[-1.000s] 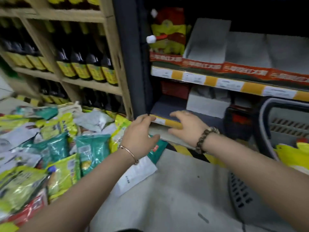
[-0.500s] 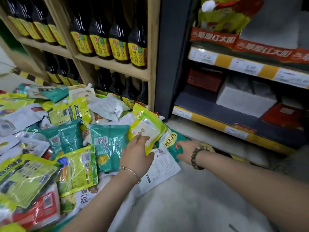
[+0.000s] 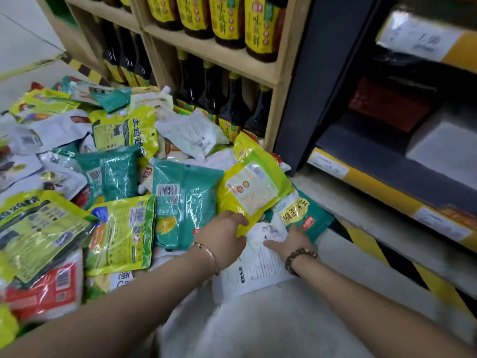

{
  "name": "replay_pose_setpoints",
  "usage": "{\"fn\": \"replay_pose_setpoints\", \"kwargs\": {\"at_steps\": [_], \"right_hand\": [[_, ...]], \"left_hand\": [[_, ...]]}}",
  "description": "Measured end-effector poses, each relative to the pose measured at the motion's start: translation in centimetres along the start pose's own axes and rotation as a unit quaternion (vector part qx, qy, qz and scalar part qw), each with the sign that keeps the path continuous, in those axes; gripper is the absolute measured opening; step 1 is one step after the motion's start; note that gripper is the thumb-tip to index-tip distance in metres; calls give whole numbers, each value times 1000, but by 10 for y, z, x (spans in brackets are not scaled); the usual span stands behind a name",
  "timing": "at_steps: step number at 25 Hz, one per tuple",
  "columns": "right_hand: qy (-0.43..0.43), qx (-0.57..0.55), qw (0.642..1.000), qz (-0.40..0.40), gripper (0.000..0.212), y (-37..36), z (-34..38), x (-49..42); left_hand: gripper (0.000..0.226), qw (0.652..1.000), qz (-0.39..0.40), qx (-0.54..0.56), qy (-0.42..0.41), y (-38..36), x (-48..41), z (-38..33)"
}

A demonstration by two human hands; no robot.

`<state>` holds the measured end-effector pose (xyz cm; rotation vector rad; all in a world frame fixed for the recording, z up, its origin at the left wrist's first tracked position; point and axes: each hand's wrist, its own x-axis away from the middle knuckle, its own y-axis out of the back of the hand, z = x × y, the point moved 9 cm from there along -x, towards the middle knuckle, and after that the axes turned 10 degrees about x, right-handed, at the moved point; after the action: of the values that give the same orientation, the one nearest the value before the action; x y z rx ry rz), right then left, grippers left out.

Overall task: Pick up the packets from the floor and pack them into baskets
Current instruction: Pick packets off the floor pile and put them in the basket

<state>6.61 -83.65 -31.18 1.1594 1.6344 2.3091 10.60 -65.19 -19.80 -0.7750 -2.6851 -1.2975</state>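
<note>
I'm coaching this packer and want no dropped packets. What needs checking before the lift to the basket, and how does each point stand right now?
1. Left hand has a grip on the yellow packet: ok, it pinches the lower edge.
2. Nothing lies on the yellow packet: ok, it sits on top of its neighbours.
3. Right hand holds a packet: not ok, its fingers lie flat on the white packet.
4. A basket is within reach: cannot tell, none is in view.
5. Floor is cleared: not ok, a pile of packets lies to the left.
</note>
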Motion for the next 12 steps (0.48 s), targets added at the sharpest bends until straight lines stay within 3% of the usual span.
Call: {"fn": "replay_pose_setpoints", "kwargs": {"at_steps": [3,7,10,12], "right_hand": [[31,-23,999,-13,56,-15,3,-2],[83,-238,968,-4,8,-1,-6,14],[155,-222,962,-24,9,39,-14,38],[225,-164,960,-5,27,66,-7,56]], "left_hand": [[31,998,-5,50,23,-20,-1,11],[27,990,-27,136,37,-33,2,27],[40,978,-64,196,32,-25,4,28],[60,977,-26,212,22,-37,11,19]]}}
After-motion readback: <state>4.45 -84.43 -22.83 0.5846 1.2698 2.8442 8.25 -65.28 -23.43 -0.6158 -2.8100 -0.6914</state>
